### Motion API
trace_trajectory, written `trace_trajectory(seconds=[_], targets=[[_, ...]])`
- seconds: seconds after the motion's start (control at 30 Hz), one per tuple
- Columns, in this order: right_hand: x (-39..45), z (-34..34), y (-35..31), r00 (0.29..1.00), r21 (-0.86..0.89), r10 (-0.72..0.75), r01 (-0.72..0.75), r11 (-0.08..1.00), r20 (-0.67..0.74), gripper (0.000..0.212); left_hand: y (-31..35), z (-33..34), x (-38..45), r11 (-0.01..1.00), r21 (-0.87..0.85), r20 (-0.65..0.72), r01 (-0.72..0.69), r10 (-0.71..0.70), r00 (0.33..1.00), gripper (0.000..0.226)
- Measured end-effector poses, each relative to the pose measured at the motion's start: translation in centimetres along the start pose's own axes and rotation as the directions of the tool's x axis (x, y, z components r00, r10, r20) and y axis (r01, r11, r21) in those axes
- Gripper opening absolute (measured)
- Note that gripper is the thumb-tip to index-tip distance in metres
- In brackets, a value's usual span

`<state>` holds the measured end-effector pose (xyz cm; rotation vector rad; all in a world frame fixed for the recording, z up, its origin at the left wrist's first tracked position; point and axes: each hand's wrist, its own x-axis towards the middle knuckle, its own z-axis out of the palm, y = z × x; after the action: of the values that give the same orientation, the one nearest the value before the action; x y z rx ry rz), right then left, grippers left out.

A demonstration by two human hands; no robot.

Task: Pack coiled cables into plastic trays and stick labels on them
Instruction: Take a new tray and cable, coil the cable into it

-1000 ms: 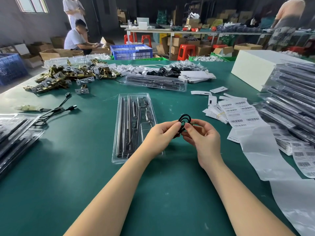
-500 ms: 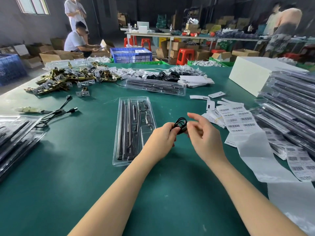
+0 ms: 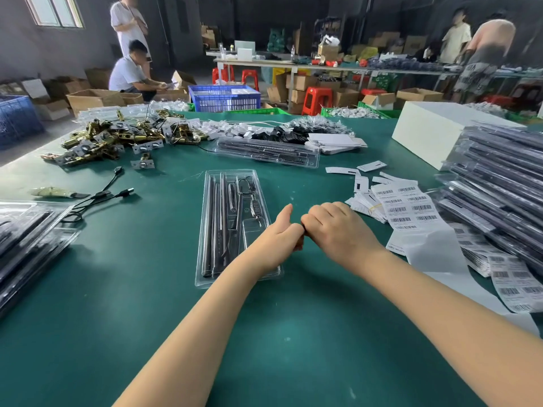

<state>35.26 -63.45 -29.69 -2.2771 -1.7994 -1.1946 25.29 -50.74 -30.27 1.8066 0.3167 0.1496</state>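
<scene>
On the green table, I see my left hand and right hand curled together just right of the open plastic tray. The coiled cable is hidden; I cannot tell what they grip.

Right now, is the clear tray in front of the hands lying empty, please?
No, the clear tray already holds dark rods and small metal parts.

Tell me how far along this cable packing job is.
Done: sealed trays are stacked on the right. In hand: the left hand and right hand meet beside the open tray; whatever they hold is hidden. Left: putting a cable in that tray, a label from the sheet, and the loose cable at left.
</scene>
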Motion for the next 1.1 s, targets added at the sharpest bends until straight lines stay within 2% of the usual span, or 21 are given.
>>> trace_trajectory(seconds=[0.03,0.1,0.17,0.2,0.27,0.33,0.37,0.43,0.5,0.53,0.63,0.7,0.8,0.97,1.1], targets=[[-0.1,0.0,0.1,0.999,0.015,0.043,-0.044,0.999,0.032,0.015,0.5,-0.1,-0.1,0.99,0.14,-0.004,-0.027,0.028,1.0,0.071],[-0.4,0.1,0.2,0.979,0.062,0.165,-0.173,0.983,0.121,0.016,1.1,-0.9,-0.2,0.883,0.454,-0.049,-0.118,0.157,0.986,0.052],[-0.8,0.4,0.1,0.909,0.075,0.271,-0.308,0.948,0.316,0.019,1.1,-2.6,-0.5,0.784,0.609,-0.092,-0.116,0.215,0.972,0.05],[-1.0,0.6,0.2,0.868,0.058,0.289,-0.339,0.939,0.403,0.023,0.7,-3.7,-0.8,0.751,0.655,-0.083,-0.077,0.172,0.982,0.058],[-1.3,1.0,0.2,0.832,0.104,0.303,-0.391,0.914,0.464,0.024,-0.2,-5.5,-2.1,0.695,0.719,-0.025,0.015,0.004,1.0,0.081],[-1.3,1.1,-0.1,0.809,0.143,0.318,-0.436,0.888,0.494,0.022,-1.2,-6.2,-3.5,0.661,0.749,0.02,0.034,-0.074,0.997,0.099],[-1.2,1.1,-0.2,0.794,0.143,0.32,-0.449,0.882,0.517,0.022,-1.6,-6.1,-4.2,0.66,0.751,0.02,0.018,-0.05,0.999,0.098],[-1.0,0.9,-0.4,0.745,0.158,0.332,-0.502,0.851,0.579,0.024,-2.8,-5.7,-4.9,0.667,0.745,-0.02,-0.032,0.07,0.997,0.077],[-0.7,0.6,-0.7,0.705,0.162,0.339,-0.54,0.826,0.623,0.025,-3.6,-5.1,-5.4,0.639,0.766,-0.07,-0.069,0.189,0.979,0.05],[-0.6,0.5,-0.8,0.688,0.16,0.342,-0.555,0.817,0.64,0.026,-3.8,-4.9,-5.5,0.616,0.783,-0.079,-0.085,0.234,0.969,0.044],[-0.1,0.5,-1.0,0.62,0.18,0.356,-0.635,0.752,0.699,0.03,-4.6,-4.6,-5.6,0.521,0.833,-0.023,-0.186,0.368,0.93,0.039],[0.4,0.5,-1.4,0.551,0.23,0.35,-0.727,0.647,0.757,0.03,-4.8,-4.5,-5.8,0.472,0.85,0.005,-0.233,0.434,0.901,0.04],[1.6,0.7,-2.2,0.484,0.26,0.297,-0.787,0.56,0.823,0.035,-4.6,-4.4,-5.9,0.463,0.858,0.001,-0.223,0.432,0.902,0.049],[2.8,1.0,-3.0,0.472,0.303,0.297,-0.828,0.471,0.83,0.038,-4.7,-4.3,-6.0,0.482,0.856,-0.008,-0.187,0.373,0.928,0.049],[3.3,0.8,-3.2,0.467,0.286,0.294,-0.822,0.493,0.834,0.035,-4.6,-4.4,-6.1,0.536,0.813,-0.032,-0.227,0.431,0.902,0.035]])
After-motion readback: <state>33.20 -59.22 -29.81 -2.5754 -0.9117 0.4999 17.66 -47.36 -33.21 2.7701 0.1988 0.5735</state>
